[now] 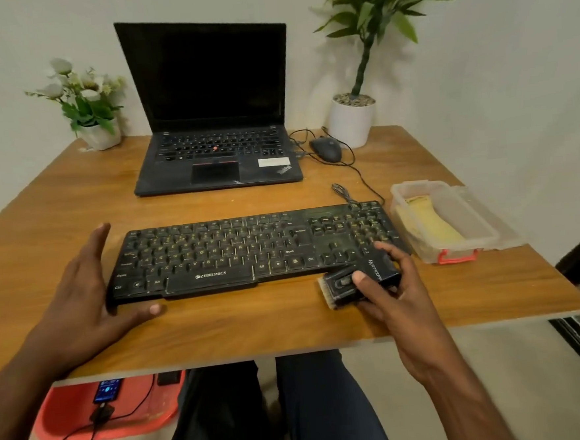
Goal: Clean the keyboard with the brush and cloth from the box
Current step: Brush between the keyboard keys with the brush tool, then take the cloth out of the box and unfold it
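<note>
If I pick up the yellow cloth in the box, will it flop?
Probably yes: the yellow cloth lies folded and curved inside the clear box. It looks thin, so likely light. Lying flat, it should not roll.

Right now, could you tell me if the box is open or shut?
Open: the box is uncovered, with the yellow cloth lying inside.
</note>
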The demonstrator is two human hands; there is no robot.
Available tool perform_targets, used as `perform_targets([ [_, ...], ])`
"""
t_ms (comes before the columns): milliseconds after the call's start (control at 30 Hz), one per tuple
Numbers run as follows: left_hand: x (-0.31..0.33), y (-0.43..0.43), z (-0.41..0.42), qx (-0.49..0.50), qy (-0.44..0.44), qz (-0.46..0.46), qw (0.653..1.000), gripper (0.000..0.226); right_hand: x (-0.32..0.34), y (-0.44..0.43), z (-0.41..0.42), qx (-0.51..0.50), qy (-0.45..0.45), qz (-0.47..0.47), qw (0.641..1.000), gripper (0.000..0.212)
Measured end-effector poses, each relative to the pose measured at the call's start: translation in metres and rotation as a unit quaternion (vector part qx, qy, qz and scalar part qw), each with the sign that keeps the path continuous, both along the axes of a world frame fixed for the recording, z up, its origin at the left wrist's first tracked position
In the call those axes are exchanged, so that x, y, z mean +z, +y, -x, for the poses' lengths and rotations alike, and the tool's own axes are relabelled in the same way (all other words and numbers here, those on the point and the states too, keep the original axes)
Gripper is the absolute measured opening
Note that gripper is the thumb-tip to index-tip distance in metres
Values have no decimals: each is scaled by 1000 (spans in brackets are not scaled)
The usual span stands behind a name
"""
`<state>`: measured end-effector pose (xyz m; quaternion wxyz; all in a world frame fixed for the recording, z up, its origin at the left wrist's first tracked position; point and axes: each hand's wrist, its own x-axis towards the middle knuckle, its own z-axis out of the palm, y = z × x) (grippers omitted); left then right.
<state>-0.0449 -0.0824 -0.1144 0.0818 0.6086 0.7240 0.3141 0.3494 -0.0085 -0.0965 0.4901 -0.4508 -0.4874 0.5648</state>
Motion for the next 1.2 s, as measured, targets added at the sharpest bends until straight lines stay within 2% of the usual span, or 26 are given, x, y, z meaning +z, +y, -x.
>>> perform_targets([
  [167, -2, -1, -1, 4, 34, 11, 999, 129, -7, -4, 2, 54, -77, -36, 995, 68],
  [300, -1, -3, -2, -14, 52, 18, 998, 123, -12, -5, 6, 41, -180, -75, 980, 66],
  [433, -1, -6, -4, -33, 76, 11, 997, 125, -13, -6, 12, 16, -360, -133, 923, 73],
  [500, -2, -7, -7, -45, 93, 9, 995, 124, -12, -8, 16, 18, -394, -142, 908, 79],
  [600, -2, -8, -7, -48, 103, 18, 993, 122, -14, -9, 19, 17, -411, -145, 900, 87],
  [833, 3, -7, -25, -76, 137, 36, 987, 111, -14, -8, 18, 6, -407, -153, 900, 87],
  [1000, 7, 2, -56, -79, 204, 25, 976, 104, -15, -9, 17, 1, -385, -145, 911, 87],
  [1100, 13, 18, -94, -118, 247, 37, 961, 108, -16, -9, 16, -2, -371, -140, 918, 89],
  [1200, 19, 33, -140, -173, 274, 15, 946, 100, -14, -9, 14, -8, -338, -148, 929, 79],
])
